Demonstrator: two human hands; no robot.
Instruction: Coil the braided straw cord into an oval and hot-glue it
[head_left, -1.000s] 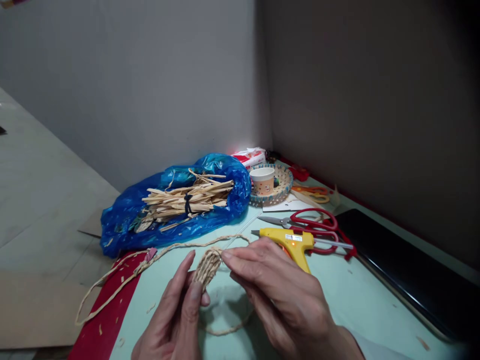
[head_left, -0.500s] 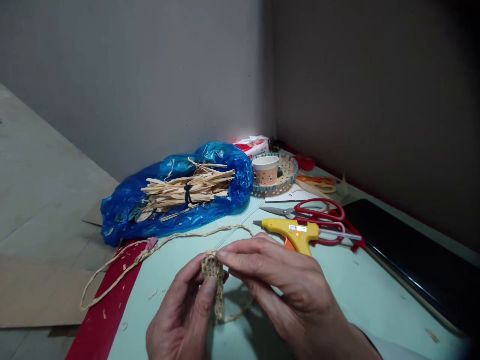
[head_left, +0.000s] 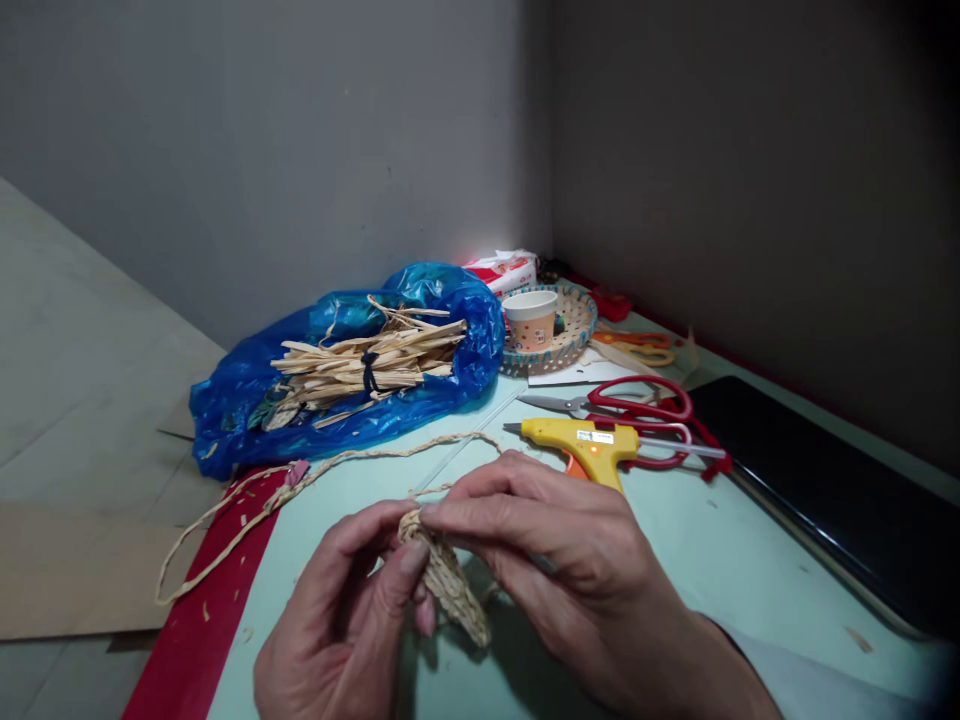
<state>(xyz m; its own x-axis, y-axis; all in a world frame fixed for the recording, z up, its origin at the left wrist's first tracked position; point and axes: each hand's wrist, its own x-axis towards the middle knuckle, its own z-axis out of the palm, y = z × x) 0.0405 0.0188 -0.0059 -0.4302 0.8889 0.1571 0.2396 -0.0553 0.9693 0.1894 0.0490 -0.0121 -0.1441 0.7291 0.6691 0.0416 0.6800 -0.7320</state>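
A small piece of woven straw braid (head_left: 454, 590) hangs between my hands at the front of the table, slanting down to the right. My left hand (head_left: 349, 610) pinches its upper end between thumb and fingers. The fingertips of my right hand (head_left: 566, 560) press on the same top end from the other side. A long twisted straw cord (head_left: 360, 452) runs behind my hands and loops off to the left over the red table edge. Where the cord meets the braid is hidden by my fingers.
Beyond my right hand lie a yellow glue gun (head_left: 592, 445) with a lit orange light and red-handled scissors (head_left: 645, 400). A blue plastic bag (head_left: 232, 400) holds a tied straw bundle (head_left: 367, 370). A paper cup (head_left: 531, 322) stands in a woven basket (head_left: 577, 325). A black slab (head_left: 817, 490) lies right.
The braid has swung from hanging nearly straight down to slanting right. My left hand has shifted slightly left and turned. The view has tipped a little, so the background sits higher.
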